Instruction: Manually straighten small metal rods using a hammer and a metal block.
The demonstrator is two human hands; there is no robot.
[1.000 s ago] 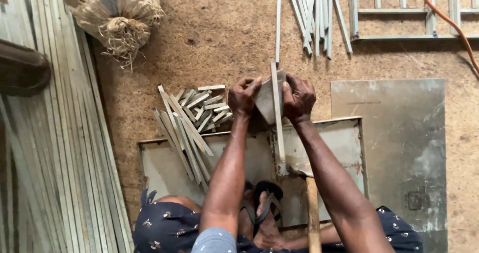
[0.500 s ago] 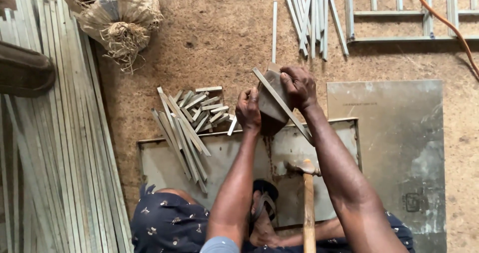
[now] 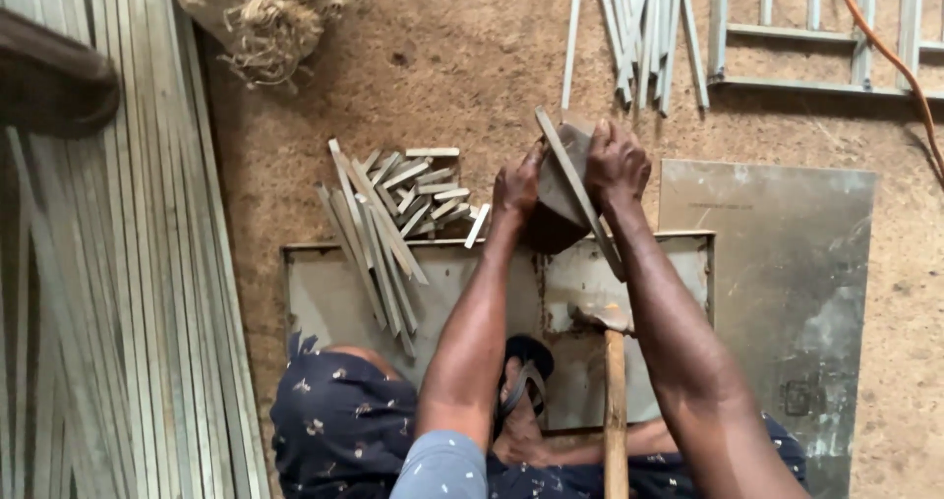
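Observation:
Both my hands hold a heavy rusty metal block tilted above the far edge of a flat metal sheet. My left hand grips its left side. My right hand grips its right side. A thin grey metal strip lies slantwise across the block, pressed between my hands. A hammer with a wooden handle rests on the sheet just below the block, touched by neither hand.
A heap of short cut metal strips lies left of my hands. Long strips cover the floor at far left. More strips and a welded frame lie ahead. A second metal sheet lies right. An orange cable crosses the top right.
The block with the strip across it has tipped from upright to slanting and shifted a little right and away from me. The hammer stays on the sheet.

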